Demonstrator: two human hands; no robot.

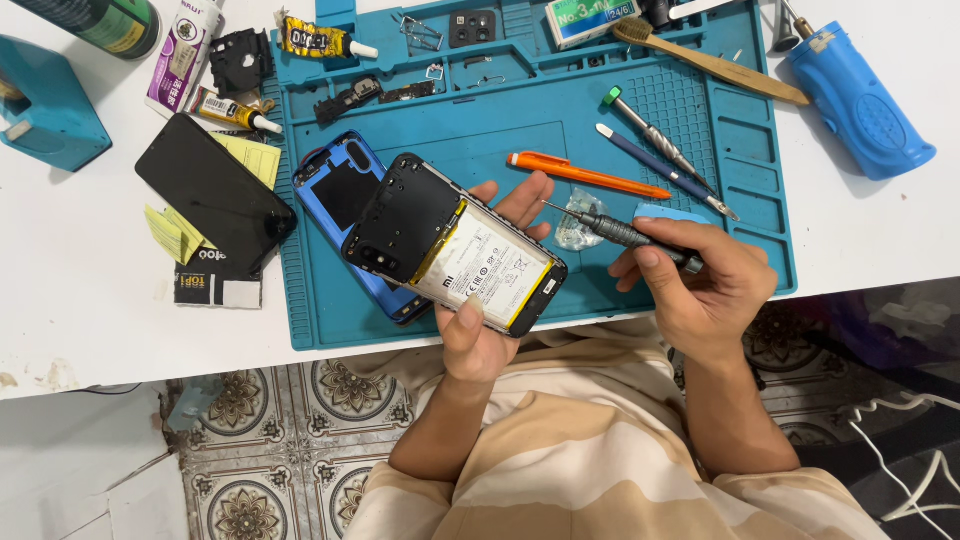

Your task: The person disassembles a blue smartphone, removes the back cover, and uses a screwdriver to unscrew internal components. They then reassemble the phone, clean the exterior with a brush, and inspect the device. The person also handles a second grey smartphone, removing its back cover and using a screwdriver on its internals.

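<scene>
My left hand [478,335] holds an opened black phone [452,245] from below, its white battery and black inner frame facing up. My right hand [700,285] grips a grey precision screwdriver [615,231], whose thin tip points left toward the phone's right edge and stops just short of it. Both hands hover over the front part of a teal repair mat [480,130]. A blue phone back cover [340,190] lies on the mat, partly under the held phone.
On the mat lie an orange pen [585,175], a green-capped screwdriver [655,138], a dark blue tool [660,170], a wooden brush [715,62] and small phone parts. Left of the mat lie a black screen panel [212,192], yellow notes and glue tubes [183,50]. A blue device [858,98] sits right.
</scene>
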